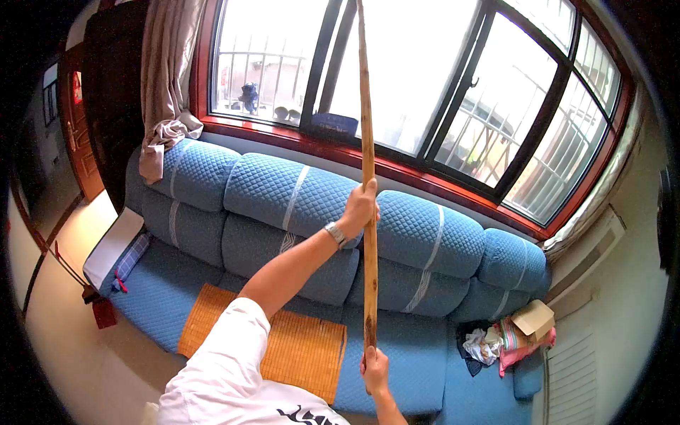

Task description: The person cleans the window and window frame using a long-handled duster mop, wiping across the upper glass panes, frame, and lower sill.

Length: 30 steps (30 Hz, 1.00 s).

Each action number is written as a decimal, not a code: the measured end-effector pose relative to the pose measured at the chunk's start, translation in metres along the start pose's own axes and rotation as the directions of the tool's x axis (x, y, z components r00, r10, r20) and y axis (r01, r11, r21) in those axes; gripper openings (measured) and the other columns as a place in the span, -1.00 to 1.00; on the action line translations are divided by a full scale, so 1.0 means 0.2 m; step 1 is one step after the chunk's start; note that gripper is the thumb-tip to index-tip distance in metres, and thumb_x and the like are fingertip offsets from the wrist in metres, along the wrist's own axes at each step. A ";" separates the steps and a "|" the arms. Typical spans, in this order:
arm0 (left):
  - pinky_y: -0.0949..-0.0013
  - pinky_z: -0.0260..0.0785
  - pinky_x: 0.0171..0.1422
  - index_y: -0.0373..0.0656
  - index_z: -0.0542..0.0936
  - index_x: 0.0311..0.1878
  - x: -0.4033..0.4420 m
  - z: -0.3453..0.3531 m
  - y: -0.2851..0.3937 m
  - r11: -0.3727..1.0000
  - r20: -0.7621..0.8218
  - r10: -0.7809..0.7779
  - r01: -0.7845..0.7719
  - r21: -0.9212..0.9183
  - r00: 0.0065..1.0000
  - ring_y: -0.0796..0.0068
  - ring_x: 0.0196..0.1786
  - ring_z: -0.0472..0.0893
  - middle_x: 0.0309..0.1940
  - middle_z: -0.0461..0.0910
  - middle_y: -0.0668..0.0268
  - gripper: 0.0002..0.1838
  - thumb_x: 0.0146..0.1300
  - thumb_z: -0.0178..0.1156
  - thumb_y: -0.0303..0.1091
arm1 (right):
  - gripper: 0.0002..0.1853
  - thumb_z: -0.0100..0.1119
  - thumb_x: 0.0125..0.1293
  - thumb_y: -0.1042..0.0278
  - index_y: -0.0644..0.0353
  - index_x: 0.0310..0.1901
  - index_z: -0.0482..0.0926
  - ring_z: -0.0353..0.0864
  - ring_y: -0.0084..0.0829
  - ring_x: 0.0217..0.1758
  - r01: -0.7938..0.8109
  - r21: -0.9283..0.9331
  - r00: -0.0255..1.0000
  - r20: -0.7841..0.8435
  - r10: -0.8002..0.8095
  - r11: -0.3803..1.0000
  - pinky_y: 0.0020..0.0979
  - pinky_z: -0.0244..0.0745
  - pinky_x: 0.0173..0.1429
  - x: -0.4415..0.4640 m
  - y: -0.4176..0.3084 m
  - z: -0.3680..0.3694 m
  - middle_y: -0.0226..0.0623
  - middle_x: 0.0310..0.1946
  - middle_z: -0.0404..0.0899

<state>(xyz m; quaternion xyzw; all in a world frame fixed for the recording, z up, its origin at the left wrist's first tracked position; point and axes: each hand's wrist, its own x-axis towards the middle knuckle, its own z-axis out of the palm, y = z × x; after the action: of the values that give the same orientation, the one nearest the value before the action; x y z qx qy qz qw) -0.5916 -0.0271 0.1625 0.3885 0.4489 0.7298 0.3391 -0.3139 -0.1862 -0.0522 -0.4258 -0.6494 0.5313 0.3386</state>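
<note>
A long wooden pole [367,127] stands nearly upright in front of me, its upper end running out at the top of the view. My left hand [360,207], with a metal watch [336,234] on the wrist, is closed around the pole at about its middle. Lower down, my right hand [375,368] grips the pole close to its bottom end, just below a darker patch in the wood. The blue quilted sofa [411,354] lies behind both hands.
An orange slatted mat [304,347] covers part of the sofa seat. At the right end sit an open cardboard box [534,320] and crumpled cloths [483,345]. Behind the sofa is a barred window with a red frame [397,172]; a curtain [167,78] hangs at left.
</note>
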 end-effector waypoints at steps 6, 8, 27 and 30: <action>0.41 0.39 -0.58 -0.13 0.32 -0.35 -0.28 -0.07 -0.33 0.997 0.074 -0.067 0.064 0.043 0.995 0.51 -0.64 0.50 -0.65 0.39 0.34 -0.59 0.40 -0.13 0.05 | -0.49 -0.12 0.40 -0.03 0.17 -0.61 0.35 0.26 -0.64 -0.77 -0.029 -0.127 0.999 -0.040 0.024 0.991 -0.53 0.13 -0.69 -0.28 0.43 -0.10 -0.50 -0.78 0.30; 0.40 0.41 -0.55 -0.12 0.31 -0.35 -0.40 -0.09 -0.41 0.993 0.101 -0.050 0.038 0.110 0.994 0.51 -0.61 0.52 -0.63 0.41 0.34 -0.57 0.39 -0.13 0.09 | -0.49 -0.11 0.39 -0.02 0.19 -0.62 0.34 0.27 -0.56 -0.77 -0.119 -0.098 0.993 -0.030 0.116 0.988 -0.46 0.14 -0.67 -0.43 0.42 -0.13 -0.42 -0.79 0.29; 0.38 0.38 -0.56 -0.15 0.43 -0.48 -1.40 -0.07 -1.15 0.733 0.091 -0.680 0.674 0.089 0.727 0.46 -0.56 0.58 -0.63 0.52 0.29 -0.39 0.30 -0.14 0.28 | -0.65 -0.02 0.33 0.10 0.27 -0.33 0.54 0.37 -0.25 -0.48 -0.377 -0.305 0.926 -0.150 0.347 0.875 -0.19 0.30 -0.34 -1.41 0.62 -0.48 -0.02 -0.53 0.50; 0.37 0.36 -0.56 -0.16 0.46 -0.50 -1.45 -0.06 -1.17 0.683 0.072 -0.730 0.729 0.046 0.679 0.46 -0.56 0.57 -0.63 0.52 0.28 -0.46 0.29 -0.02 0.18 | -0.67 0.00 0.33 0.10 0.24 -0.36 0.52 0.37 -0.16 -0.52 -0.384 -0.393 0.923 -0.179 0.341 0.835 -0.16 0.29 -0.37 -1.47 0.60 -0.48 -0.03 -0.56 0.49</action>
<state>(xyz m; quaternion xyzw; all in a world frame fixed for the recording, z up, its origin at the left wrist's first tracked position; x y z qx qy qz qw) -0.4322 -0.1903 -0.1325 0.2104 0.5567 0.5141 0.6177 -0.0860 -0.4068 -0.1461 -0.6303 -0.6379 0.4109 0.1644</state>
